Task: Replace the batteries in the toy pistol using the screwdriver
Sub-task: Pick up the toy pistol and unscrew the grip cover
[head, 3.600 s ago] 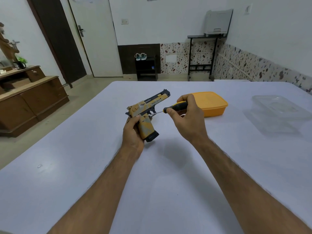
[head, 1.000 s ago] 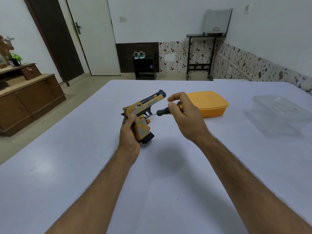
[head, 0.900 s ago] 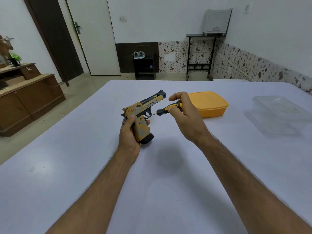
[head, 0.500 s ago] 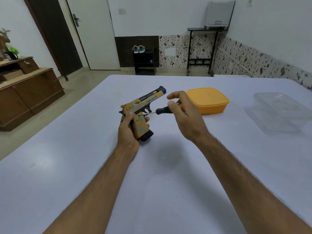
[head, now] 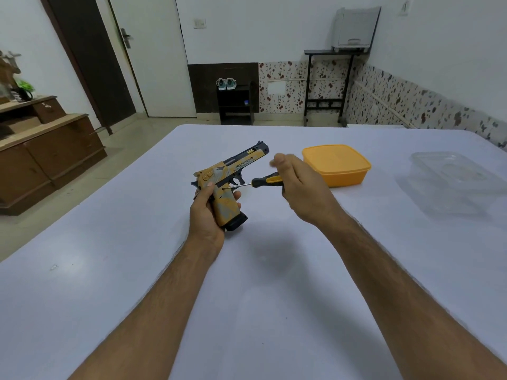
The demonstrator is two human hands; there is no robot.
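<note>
orange box (head: 337, 163): lid on, contents hidden; sits on table just behind right hand.
clear box (head: 455, 180): far right of table, transparent, lid on; contents hard to make out, right edge cut off by frame.
toy pistol (head: 229, 185): held above table, muzzle up and away, grip wrapped by left hand (head: 204, 215); black base of grip pokes out below palm.
left grip: clamped on toy pistol, thumb on near side, fingertips showing on far side.
screwdriver (head: 263, 181): black/yellow handle in right hand (head: 300, 187), tip touching side of pistol just under trigger guard.
right grip: closed around screwdriver handle, thumb lifted and blurred; rear of handle hidden in palm.
screw: too small to tell.
table (head: 109, 270): white, bare stretch near and left of both forearms; left edge runs diagonally toward floor, far edge just beyond pistol.
beyond table: wooden cabinet (head: 46, 149) left, well apart.
</note>
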